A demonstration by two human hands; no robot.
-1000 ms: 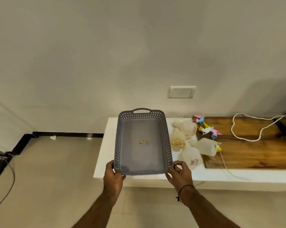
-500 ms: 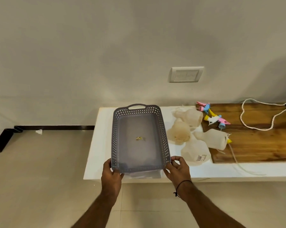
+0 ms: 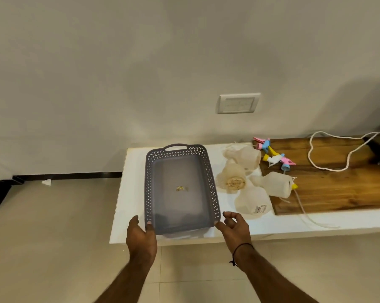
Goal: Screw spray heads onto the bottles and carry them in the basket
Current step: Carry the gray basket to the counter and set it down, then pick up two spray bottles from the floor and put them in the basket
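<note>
Grey perforated plastic basket [image 3: 180, 191] down on white tabletop [image 3: 127, 206] at frame centre, holding only a tiny scrap. Left hand [image 3: 141, 235] gripping near corner; right hand [image 3: 235, 228] loosened, fingers just off. Translucent plastic bottles [image 3: 250, 184] lying capless right; coloured spray heads [image 3: 276, 156] loose upper right. Screwing, loading, carrying all left.

Your basket [image 3: 148, 189] is grey matt plastic, walls perforated, floor smooth. Bottles [image 3: 272, 186] are cloudy translucent plastic, dull finish. Spray heads [image 3: 280, 159] are coloured plastic: pink, blue, yellow, white. Counter [image 3: 130, 193] is white and glossy; the board [image 3: 338, 184] on it is dark grained wood. Floor tiles [image 3: 53, 226] have a slight sheen.
</note>
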